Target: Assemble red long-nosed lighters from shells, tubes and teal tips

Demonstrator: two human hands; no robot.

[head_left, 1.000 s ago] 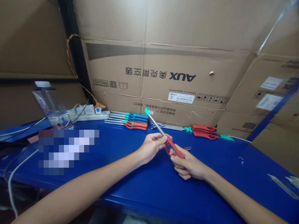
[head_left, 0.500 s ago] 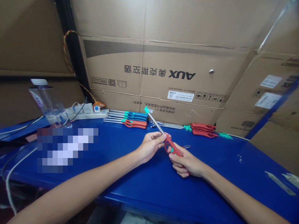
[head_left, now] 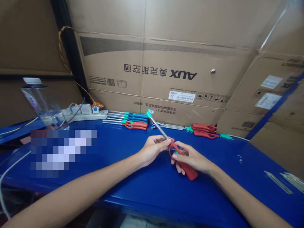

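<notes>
A red long-necked lighter (head_left: 190, 171) with a silver metal tube is held slanting above the blue table. At the tube's far end shows a green piece (head_left: 148, 114). My left hand (head_left: 153, 150) pinches the lighter where the tube meets the red body. My right hand (head_left: 187, 158) grips the body around its trigger loop, the thumb beside a small green part; some of its fingers are behind the lighter. Behind them lie finished-looking blue lighters (head_left: 137, 117) and a red lighter (head_left: 136, 125), each with a metal tube.
At the back lie loose metal tubes (head_left: 168, 126), green pieces (head_left: 188, 129), red lighter bodies (head_left: 204, 131) and thin green parts (head_left: 226, 136). A power strip (head_left: 87, 115) and a bottle (head_left: 42, 104) stand left. Cardboard (head_left: 156, 50) walls the blue table (head_left: 133, 190). Pale strips (head_left: 279, 182) lie right.
My right hand has shifted its hold, and more of the lighter's red lower end now shows. My left hand keeps its pinch. The view has turned slightly.
</notes>
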